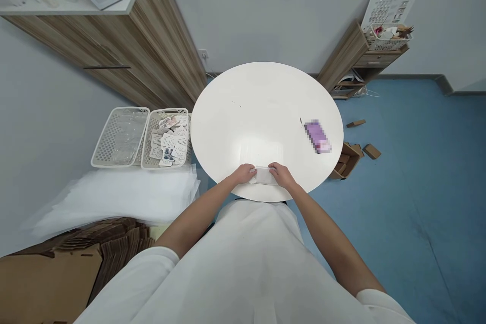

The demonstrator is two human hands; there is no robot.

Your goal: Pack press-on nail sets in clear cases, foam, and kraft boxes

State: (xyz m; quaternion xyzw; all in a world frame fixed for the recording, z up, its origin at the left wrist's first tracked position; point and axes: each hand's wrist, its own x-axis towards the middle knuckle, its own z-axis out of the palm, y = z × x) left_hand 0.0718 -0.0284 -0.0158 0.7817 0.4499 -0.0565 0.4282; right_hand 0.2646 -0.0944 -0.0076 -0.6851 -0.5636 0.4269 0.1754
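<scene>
A small white, partly see-through packet [264, 176] lies at the near edge of the round white table [261, 96]. Its left end is pinched by my left hand [244, 173], where a bit of white sticks out below the fingers. My right hand [281, 174] grips the packet's right end, with the fingertips on its upper corner. Both hands are close together in front of my body. What exactly is inside the packet is too small to tell.
A blurred purple item [317, 135] lies on the table's right side. Left of the table stand a basket of printed cards [169, 142] and a basket of clear plastic [121, 136], above white sheets [125, 195] and folded cardboard [49, 278]. An open carton [346, 161] is on the floor, right.
</scene>
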